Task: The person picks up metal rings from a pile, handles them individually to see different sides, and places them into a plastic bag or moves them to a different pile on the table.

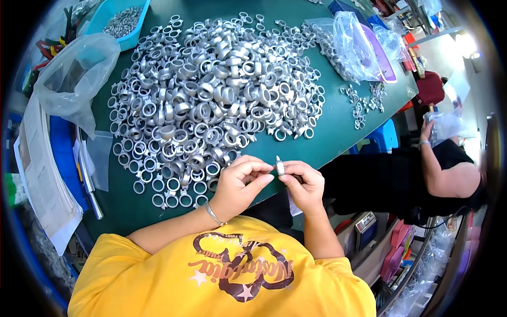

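Note:
A big heap of silver metal rings (211, 90), each with a small lug on its rim, covers the green table. In front of the heap, near the table's front edge, my right hand (303, 185) pinches one metal ring (280, 167), seen edge-on, between thumb and fingers. Just left of it my left hand (240, 185) is closed, its thumb and fingertips together close to that ring. Whether those fingertips hold some small piece is too small to make out. A bracelet circles my left wrist.
At the back left stands a blue tray (138, 26) of small metal parts, near a clear plastic bag (79, 74). A purple tray (381, 53) and more bags lie at the back right. Small parts (362, 105) sit near the right edge. Another person (438, 169) is at the right.

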A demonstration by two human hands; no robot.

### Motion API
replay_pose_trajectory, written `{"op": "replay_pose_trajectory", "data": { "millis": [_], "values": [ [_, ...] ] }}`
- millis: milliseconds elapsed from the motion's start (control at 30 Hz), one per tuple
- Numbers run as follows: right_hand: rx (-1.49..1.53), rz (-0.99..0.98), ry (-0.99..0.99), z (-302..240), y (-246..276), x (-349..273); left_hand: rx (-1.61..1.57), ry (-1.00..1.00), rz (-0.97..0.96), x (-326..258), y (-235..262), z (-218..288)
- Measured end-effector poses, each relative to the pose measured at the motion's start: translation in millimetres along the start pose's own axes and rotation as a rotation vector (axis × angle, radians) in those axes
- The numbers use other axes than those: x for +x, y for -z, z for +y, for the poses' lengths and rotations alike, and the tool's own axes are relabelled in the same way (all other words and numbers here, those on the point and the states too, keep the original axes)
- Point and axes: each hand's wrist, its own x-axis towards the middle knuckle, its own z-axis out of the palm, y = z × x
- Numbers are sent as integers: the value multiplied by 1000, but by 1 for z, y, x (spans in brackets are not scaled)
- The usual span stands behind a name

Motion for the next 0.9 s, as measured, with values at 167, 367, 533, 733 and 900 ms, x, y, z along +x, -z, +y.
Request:
{"op": "replay_pose_trajectory", "data": {
  "millis": [167, 367, 533, 733, 900],
  "values": [
    [-162, -73, 201, -10, -4, 2, 79, -50, -51, 0, 4, 1],
    [285, -41, -199, -5, -2, -9, 32, -64, -39, 0, 1, 1],
    [186, -151, -141, -12, -2, -5, -395, 274, -26, 1, 0, -5],
    [102, -38, -74, -10, -7, -6, -388, 321, -68, -1, 1, -3],
    [-126, 14, 62, -13, -7, -5, -400, 322, -96, -1, 0, -1]
  ]
}}
